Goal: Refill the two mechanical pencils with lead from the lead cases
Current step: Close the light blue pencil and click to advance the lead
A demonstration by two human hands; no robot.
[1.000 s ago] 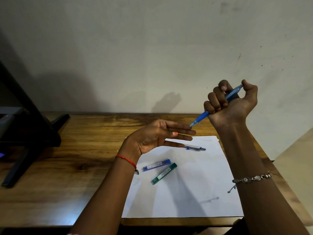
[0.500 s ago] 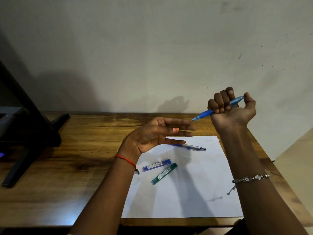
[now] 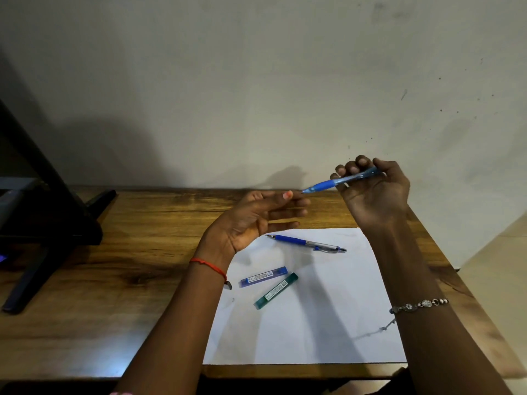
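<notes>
My right hand (image 3: 373, 192) is raised above the desk and grips a light blue mechanical pencil (image 3: 328, 184), its tip pointing left and slightly down. That tip nearly touches the fingertips of my left hand (image 3: 256, 218), which is held open, palm up, with nothing visible in it. A second pencil (image 3: 305, 243), dark blue with a silver end, lies on the white paper sheet (image 3: 313, 323). Below it lie two lead cases on the sheet: a blue lead case (image 3: 263, 277) and a green lead case (image 3: 276, 291).
The wooden desk (image 3: 128, 280) stands against a pale wall. A black stand (image 3: 42, 218) occupies the desk's left end. The desk's right edge drops off beyond the paper.
My right hand has lowered and loosened around the light blue pencil, which now lies flatter. My left hand lifted slightly, uncovering the dark blue pencil on the paper.
</notes>
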